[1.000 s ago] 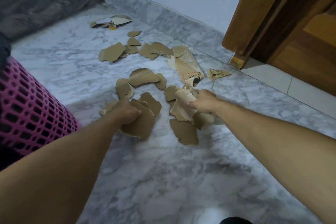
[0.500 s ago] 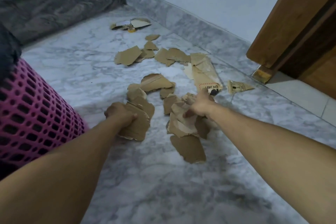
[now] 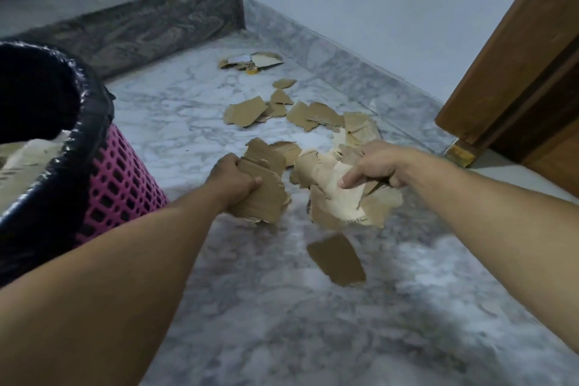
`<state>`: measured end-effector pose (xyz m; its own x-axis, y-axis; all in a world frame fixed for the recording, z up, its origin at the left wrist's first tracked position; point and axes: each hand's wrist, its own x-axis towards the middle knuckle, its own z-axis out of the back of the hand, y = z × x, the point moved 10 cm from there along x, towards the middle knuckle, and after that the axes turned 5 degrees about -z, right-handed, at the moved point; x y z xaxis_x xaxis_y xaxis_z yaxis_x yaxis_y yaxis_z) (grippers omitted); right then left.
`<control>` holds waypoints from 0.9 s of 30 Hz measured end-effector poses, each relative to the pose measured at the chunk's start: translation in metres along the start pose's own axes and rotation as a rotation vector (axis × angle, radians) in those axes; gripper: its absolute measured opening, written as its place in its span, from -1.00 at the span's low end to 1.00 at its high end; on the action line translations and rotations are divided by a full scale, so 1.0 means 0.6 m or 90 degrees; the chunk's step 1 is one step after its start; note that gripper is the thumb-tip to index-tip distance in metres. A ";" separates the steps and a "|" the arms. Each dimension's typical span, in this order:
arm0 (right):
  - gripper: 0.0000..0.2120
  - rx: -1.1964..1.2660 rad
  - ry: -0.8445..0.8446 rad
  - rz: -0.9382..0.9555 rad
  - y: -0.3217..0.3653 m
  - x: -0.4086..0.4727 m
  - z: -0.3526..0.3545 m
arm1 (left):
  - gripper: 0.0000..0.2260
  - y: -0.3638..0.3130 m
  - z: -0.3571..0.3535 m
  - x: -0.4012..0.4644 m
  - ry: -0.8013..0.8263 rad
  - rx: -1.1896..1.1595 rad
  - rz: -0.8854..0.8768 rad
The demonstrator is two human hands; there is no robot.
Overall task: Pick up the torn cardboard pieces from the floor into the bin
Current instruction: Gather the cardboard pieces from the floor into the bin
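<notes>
My left hand point(image 3: 233, 180) grips a stack of brown torn cardboard pieces point(image 3: 266, 191), lifted off the marble floor. My right hand point(image 3: 376, 166) clutches another bundle of torn pieces point(image 3: 332, 197), some pale on one side. One loose brown piece point(image 3: 336, 258) lies on the floor below the right bundle. Several more pieces point(image 3: 244, 111) are scattered farther back, and a small pile point(image 3: 253, 61) sits near the step. The pink mesh bin point(image 3: 122, 185) with a black liner point(image 3: 84, 122) stands at the left, with cardboard inside it.
A grey marble step point(image 3: 125, 19) rises behind the bin. A wall with marble skirting point(image 3: 344, 53) runs along the back. A wooden door frame point(image 3: 501, 72) stands at the right.
Both hands have lifted their bundles off the floor and drawn them nearer to me. The view has swung left, so the bin's open top now shows.
</notes>
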<state>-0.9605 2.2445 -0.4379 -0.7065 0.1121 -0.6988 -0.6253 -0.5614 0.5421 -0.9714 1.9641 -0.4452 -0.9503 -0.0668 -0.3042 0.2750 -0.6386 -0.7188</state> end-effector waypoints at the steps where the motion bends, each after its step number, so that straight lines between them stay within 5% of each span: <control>1: -0.69 0.011 0.021 -0.009 0.006 -0.016 0.008 | -0.60 -0.017 0.009 -0.003 0.004 0.004 -0.015; 6: -0.75 0.026 -0.032 0.019 0.065 -0.149 0.077 | -0.50 -0.136 0.094 -0.058 0.025 0.014 -0.102; 12: -0.32 0.033 -0.137 0.101 0.181 -0.336 0.108 | -0.68 -0.245 0.238 -0.155 0.016 -0.005 -0.171; 15: -0.65 0.064 -0.129 0.127 0.238 -0.416 0.074 | -0.65 -0.255 0.324 -0.192 -0.015 0.014 -0.181; 17: -0.79 0.086 -0.109 0.161 0.291 -0.459 0.036 | -0.64 -0.244 0.400 -0.219 -0.047 0.025 -0.180; 21: -0.60 0.089 -0.087 0.223 0.394 -0.509 -0.062 | -0.62 -0.174 0.543 -0.258 -0.131 0.077 -0.135; 27: -0.69 0.064 -0.138 0.264 0.481 -0.530 -0.219 | -0.67 -0.031 0.659 -0.296 -0.234 0.130 -0.023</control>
<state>-0.8727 1.9387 -0.1206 -0.9493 0.0702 -0.3066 -0.2978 -0.5142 0.8043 -0.8655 1.6844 -0.1306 -0.9579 -0.2870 -0.0113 0.2412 -0.7822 -0.5744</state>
